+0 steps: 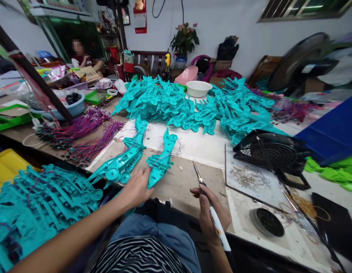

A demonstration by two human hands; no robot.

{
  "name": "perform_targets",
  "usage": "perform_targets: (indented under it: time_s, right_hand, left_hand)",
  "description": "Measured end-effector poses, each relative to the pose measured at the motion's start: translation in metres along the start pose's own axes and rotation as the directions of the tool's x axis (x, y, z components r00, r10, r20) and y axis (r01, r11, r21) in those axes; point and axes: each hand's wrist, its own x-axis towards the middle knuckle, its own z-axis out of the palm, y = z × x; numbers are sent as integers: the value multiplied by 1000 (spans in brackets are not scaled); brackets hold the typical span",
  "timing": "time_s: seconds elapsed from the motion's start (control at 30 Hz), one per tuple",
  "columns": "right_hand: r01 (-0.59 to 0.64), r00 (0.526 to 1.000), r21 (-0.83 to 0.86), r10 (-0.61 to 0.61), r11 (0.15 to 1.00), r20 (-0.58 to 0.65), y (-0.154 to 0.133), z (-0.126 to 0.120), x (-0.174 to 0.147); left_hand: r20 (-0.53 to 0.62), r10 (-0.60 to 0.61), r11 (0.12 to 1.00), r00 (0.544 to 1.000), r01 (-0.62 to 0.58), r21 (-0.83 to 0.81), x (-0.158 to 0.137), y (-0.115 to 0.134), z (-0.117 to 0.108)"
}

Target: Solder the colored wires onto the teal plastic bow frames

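Note:
My right hand (212, 212) is wrapped round the white handle of a soldering iron (199, 177), whose metal tip points up and away over the worktable. My left hand (137, 187) grips the near end of a turquoise plastic part (164, 151), its fingertips partly hidden behind it. Thin wires run along that part. Just left of it lies a second, longer turquoise part (133, 151) with round discs and wires, reaching to the table's front edge.
Heaps of turquoise parts (164, 100) fill the back, near a white bowl (199, 89). More turquoise parts (51, 201) are stacked at left, below bundled red-and-blue wires (99, 142). A black fan (271, 151) and round tin (267, 222) stand at right. A person (83, 58) sits behind.

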Motion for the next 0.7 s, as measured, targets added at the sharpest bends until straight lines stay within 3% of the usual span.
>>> perform_targets:
  time_s: [0.13, 0.3, 0.4, 0.53, 0.6, 0.7]
  right_hand:
    - [-13, 1000, 15, 13, 1000, 15, -3, 5, 1]
    - [-45, 998, 113, 39, 993, 47, -4, 30, 1]
    - [-175, 984, 233, 174, 957, 25, -6, 65, 1]
    - [-445, 886, 437, 455, 782, 89, -14, 133, -1]
    - [-507, 846, 507, 514, 697, 141, -21, 168, -2]
    - [-533, 828, 562, 527, 633, 191, -32, 211, -4]
  left_hand:
    - [-48, -10, 1000, 999, 10, -1, -18, -22, -46]
    - [-128, -85, 987, 988, 101, 129, 5, -65, -88]
    - [-119, -94, 981, 988, 112, 157, 28, -83, -86]
    - [-192, -37, 998, 981, 46, 42, 45, -98, -70]
    - [-224, -63, 995, 973, 44, -87, 48, -106, -65]
    - [-217, -206, 954, 954, 147, -261, 53, -119, -67]
